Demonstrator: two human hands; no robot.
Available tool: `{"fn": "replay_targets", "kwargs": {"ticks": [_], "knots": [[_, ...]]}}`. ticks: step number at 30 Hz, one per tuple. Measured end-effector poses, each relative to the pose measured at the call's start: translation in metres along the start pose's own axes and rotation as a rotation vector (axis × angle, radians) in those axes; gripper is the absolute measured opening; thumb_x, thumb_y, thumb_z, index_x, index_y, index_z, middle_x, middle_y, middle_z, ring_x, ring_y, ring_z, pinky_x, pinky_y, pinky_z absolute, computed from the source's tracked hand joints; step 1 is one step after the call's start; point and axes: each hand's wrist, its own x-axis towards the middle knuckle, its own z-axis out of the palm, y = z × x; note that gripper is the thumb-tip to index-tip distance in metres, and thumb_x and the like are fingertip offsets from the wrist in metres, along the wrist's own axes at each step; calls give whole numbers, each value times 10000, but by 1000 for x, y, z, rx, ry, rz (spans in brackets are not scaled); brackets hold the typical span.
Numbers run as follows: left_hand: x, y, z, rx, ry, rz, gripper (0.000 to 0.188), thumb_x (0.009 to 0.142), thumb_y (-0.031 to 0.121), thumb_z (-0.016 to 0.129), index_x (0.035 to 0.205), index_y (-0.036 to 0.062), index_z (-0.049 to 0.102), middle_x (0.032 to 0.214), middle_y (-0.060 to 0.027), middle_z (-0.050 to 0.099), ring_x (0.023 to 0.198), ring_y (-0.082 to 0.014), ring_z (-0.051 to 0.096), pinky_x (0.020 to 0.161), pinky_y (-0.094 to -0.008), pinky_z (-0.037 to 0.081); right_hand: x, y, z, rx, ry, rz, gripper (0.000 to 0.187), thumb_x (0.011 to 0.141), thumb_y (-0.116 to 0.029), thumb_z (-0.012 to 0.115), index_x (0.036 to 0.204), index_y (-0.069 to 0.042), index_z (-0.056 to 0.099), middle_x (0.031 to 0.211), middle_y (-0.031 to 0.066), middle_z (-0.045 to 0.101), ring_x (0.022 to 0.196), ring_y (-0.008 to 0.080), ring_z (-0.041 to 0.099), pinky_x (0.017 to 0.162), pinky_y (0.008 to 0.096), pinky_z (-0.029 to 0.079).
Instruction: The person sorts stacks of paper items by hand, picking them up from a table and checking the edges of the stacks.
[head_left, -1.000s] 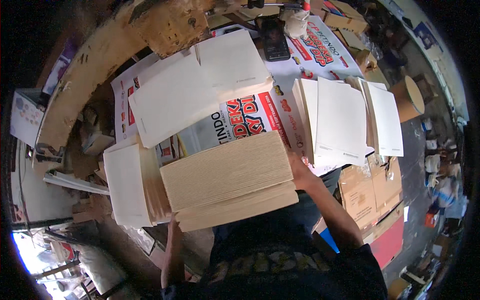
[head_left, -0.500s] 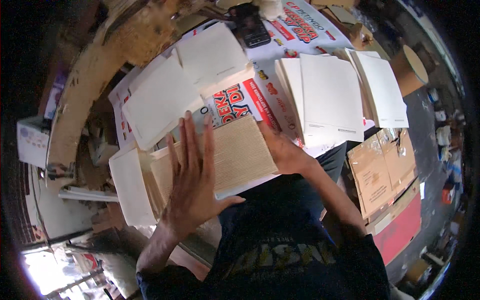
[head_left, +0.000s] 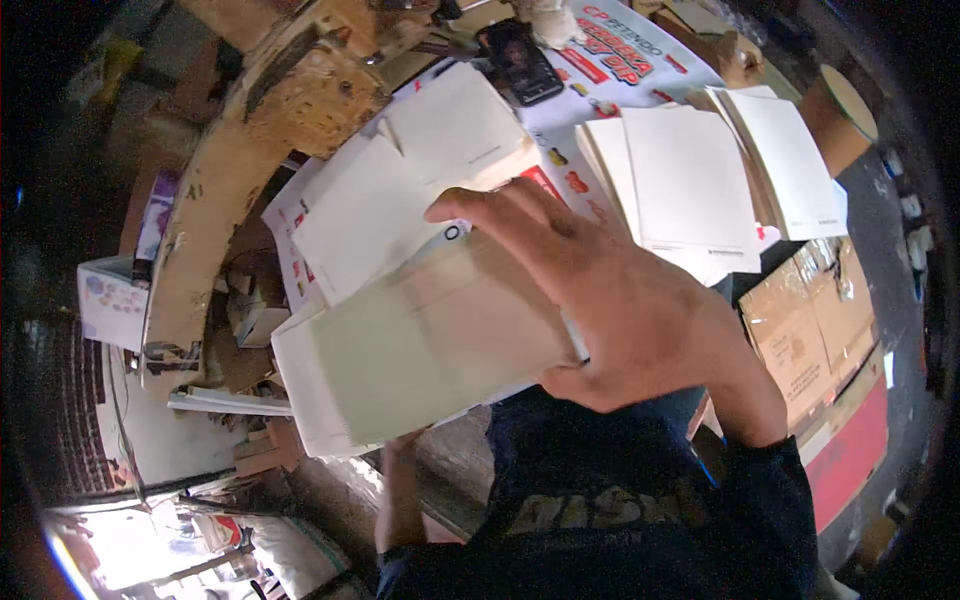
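Observation:
A thick stack of pale folded paper (head_left: 430, 345) lies across the middle, its top smooth and slightly blurred. At its right end is my right hand (head_left: 610, 300), fingers along the far edge and thumb at the near edge, with the end of the stack between them. My left forearm (head_left: 402, 490) comes up below the stack's near edge, and the left hand itself is hidden behind the paper. Just beyond the stack lie overlapping piles of white paper (head_left: 370, 205), close to my right fingertips.
To the right stand more white paper piles (head_left: 690, 185) on a printed sheet (head_left: 650, 70). A black phone (head_left: 522, 65) lies at the far side. Flattened cardboard (head_left: 810, 340) and a brown tube (head_left: 840, 115) are at the right. A curved wooden edge (head_left: 190, 230) runs along the left.
My left hand has left the top of the stack and gone below it, out of sight. My right hand has come further over the right end. The ridged layered edges no longer show.

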Motion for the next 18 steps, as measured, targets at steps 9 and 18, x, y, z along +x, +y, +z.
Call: {"fn": "replay_targets", "kwargs": {"ticks": [9,18], "knots": [[-5,-80,29,-346,8,-188,984,685,311,852,1444,14,299,1303,-204,489,1194,-390,492,1007,-559,387,-24,57,40,51,19,29,1334,561,-375,872,1530,-5,33,1558,250,194,1432,379,269,1185,454,197],[-28,-73,23,-334,124,-242,906,716,296,835,1417,1,340,1282,-193,519,1158,-365,532,982,-517,434,-28,100,70,252,-98,148,1220,565,-403,875,1483,9,186,1460,243,336,1373,392,356,1135,468,313]]}}
